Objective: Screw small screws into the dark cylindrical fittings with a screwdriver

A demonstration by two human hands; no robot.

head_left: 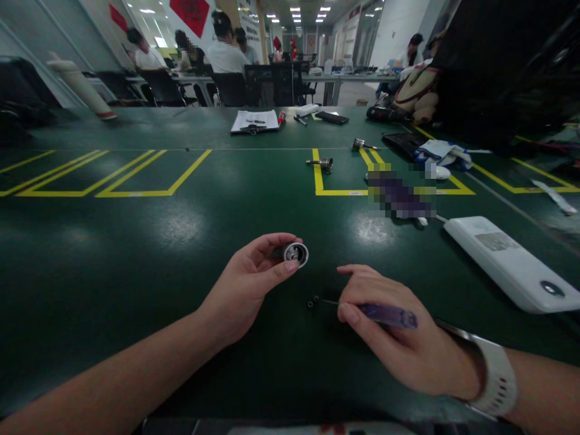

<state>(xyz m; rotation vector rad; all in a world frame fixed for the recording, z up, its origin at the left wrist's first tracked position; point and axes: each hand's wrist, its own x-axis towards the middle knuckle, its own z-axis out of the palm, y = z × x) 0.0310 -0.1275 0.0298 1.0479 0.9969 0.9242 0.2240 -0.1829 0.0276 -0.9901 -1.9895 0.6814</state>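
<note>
Between its thumb and fingers, my left hand (247,284) holds a small round metal cup-shaped part (296,254), its open end facing right and toward me. Some fittings show inside the part, too small to name. To the right, my right hand (394,326) is closed around the purple see-through handle of a screwdriver (389,315), its forefinger stretched out. The thin shaft points left, apart from the metal part. By its tip are small dark ring-like pieces (310,304); whether one touches the tip I cannot tell.
Two metal parts with shafts (326,164) (358,144) lie near yellow tape lines (317,175). A white power bank (512,260) is on the right, near a blurred-out object (401,193). Farther back are a clipboard (255,121), a black phone (332,118) and a cloth (441,154).
</note>
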